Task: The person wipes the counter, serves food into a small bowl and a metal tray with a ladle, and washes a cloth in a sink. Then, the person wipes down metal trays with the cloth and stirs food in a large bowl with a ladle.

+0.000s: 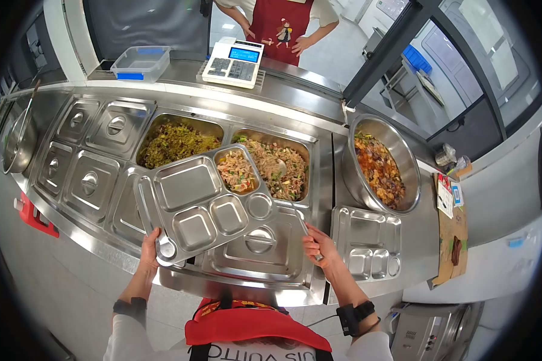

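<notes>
A steel tray (190,182) is gripped at one corner by the fingers of the left hand (148,251) and could be tipped by food (236,168) loaded far beyond them, while a serving spoon (300,219) is clasped in the right hand's (320,248) fingers, beside the tray.

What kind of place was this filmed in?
Probably a canteen serving counter: pans of cooked food are set into the steel counter, a compartment tray is held over them, and a payment terminal stands on the ledge behind.
</notes>
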Demonstrator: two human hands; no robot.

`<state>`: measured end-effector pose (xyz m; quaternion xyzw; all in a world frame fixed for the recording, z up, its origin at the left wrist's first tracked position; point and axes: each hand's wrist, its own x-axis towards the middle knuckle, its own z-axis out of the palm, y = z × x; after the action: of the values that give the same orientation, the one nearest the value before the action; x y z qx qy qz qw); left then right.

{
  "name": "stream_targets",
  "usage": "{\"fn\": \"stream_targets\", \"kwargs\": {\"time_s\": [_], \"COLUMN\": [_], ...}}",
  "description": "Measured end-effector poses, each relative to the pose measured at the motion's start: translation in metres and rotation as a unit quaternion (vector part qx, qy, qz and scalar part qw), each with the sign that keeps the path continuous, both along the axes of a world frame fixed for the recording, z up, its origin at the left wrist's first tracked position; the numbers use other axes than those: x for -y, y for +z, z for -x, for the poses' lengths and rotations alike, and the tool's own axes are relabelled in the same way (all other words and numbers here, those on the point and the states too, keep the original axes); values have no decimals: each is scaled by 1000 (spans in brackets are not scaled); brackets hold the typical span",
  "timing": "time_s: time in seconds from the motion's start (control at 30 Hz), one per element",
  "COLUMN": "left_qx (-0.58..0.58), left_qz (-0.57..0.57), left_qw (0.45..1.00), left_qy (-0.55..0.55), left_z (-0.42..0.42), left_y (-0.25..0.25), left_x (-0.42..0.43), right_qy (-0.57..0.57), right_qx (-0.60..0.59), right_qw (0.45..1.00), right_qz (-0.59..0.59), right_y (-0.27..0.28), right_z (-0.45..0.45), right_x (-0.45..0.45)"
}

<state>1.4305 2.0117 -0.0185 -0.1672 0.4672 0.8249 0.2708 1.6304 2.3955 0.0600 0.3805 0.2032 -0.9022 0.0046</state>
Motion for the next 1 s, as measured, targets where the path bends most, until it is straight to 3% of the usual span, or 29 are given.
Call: {"fn": "stream_targets", "kwargs": {"time_s": [0.07, 0.23, 0.4, 0.57, 0.67, 0.73, 0.8, 0.9, 1.0], "left_qx": [2, 8, 24, 12, 15, 12, 21, 32, 4], "left_qz": [9, -22, -35, -32, -27, -13, 18, -44, -43], "left_qw": [1000, 1000, 999, 999, 999, 1000, 999, 998, 998], "left_qy": [0, -7, 19, 0, -8, 1, 30, -19, -49], "left_z": [-1, 6, 20, 33, 39, 39, 37, 34, 30], "left_y": [1, -5, -17, -18, -22, -19, -13, -4, 6], "left_x": [0, -19, -52, -78, -81, -82, -83, -79, -82], "right_qy": [-20, -17, 39, 131, 197, 205, 175, 236, 141], "right_qx": [-31, -19, 27, 68, 44, 18, 1, 38, 28], "right_qw": [999, 997, 987, 963, 878, 697, 587, 706, 916], "right_qz": [18, -69, -151, -224, -435, -687, -791, -667, -374], "right_y": [5, 41, 73, 59, 19, 12, 1, 22, 54], "right_z": [-10, -12, -33, -64, -79, -82, -85, -91, -99], "right_x": [-5, -3, 17, 56, 77, 76, 73, 64, 53]}}
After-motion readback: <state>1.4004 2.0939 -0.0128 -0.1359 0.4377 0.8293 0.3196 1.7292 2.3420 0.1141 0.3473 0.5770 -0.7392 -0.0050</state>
